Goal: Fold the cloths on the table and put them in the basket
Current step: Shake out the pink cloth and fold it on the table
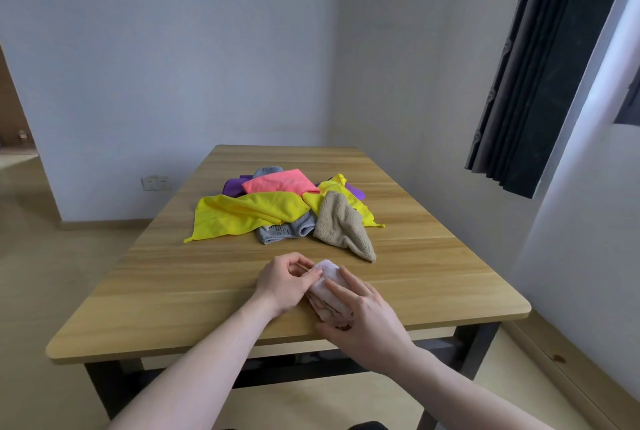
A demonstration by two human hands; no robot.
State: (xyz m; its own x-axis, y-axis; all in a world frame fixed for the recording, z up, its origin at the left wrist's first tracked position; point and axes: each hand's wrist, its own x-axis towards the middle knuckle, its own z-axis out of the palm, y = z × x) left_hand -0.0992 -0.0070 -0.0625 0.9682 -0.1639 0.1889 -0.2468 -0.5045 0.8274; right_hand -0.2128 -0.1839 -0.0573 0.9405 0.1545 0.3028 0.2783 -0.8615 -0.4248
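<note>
A small pale pink cloth (327,279), folded into a narrow bundle, lies near the front edge of the wooden table (173,291). My left hand (284,282) pinches its far left end with curled fingers. My right hand (363,315) lies over its near right side, fingers stretched along the cloth and thumb under the near end. Further back sits a pile of loose cloths: a yellow one (242,218), a coral pink one (280,182), a beige one (341,225), a grey one (284,232) and a purple one (232,187). No basket is in view.
The table stands against a white wall at the far end, with a wall also close on the right. A dark curtain (540,66) hangs at the upper right. Wooden floor stretches to the left, with a wall socket (154,183) low on the far wall.
</note>
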